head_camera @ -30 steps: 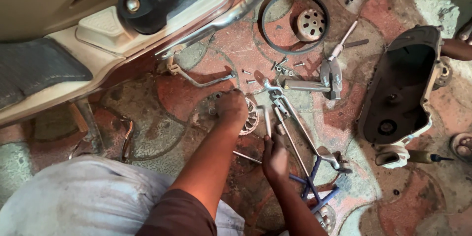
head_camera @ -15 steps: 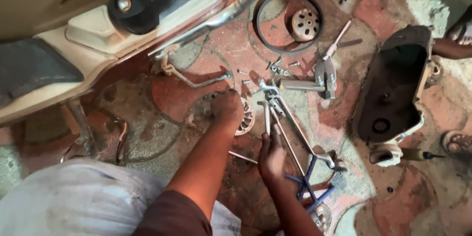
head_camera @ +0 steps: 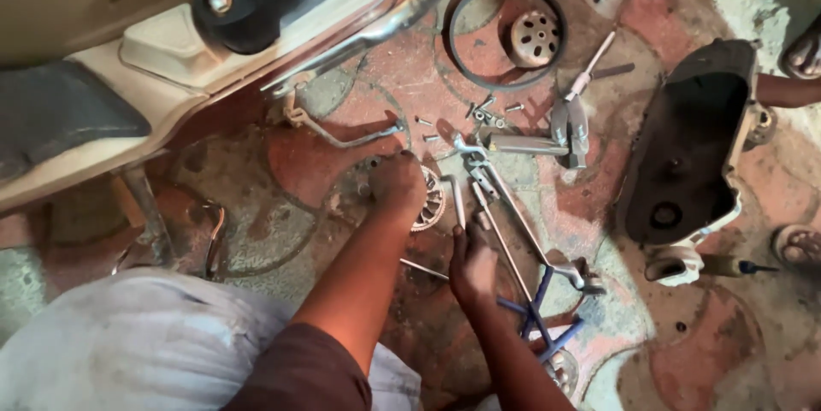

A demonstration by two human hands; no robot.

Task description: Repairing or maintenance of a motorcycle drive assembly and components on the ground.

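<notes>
Mid-frame, the left hand (head_camera: 398, 182) stays clamped on the finned disc (head_camera: 429, 199) while the right hand (head_camera: 472, 264) has crept toward the wrenches (head_camera: 505, 214), its grip unclear.

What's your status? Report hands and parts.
Left hand on finned round part. Right hand among long wrenches. Loose bolts scattered beyond.

Left hand (head_camera: 398, 184) rests on finned round part (head_camera: 430, 200), on floor below scooter body (head_camera: 171, 60). Right hand (head_camera: 472, 266) just right of it, among long wrenches (head_camera: 513, 214). Drive belt (head_camera: 505, 35) lies beyond, ringing a bell-shaped drum (head_camera: 534, 37). Engine cover (head_camera: 693, 146) far right; pliers (head_camera: 539, 317) nearest, beside right wrist.
</notes>
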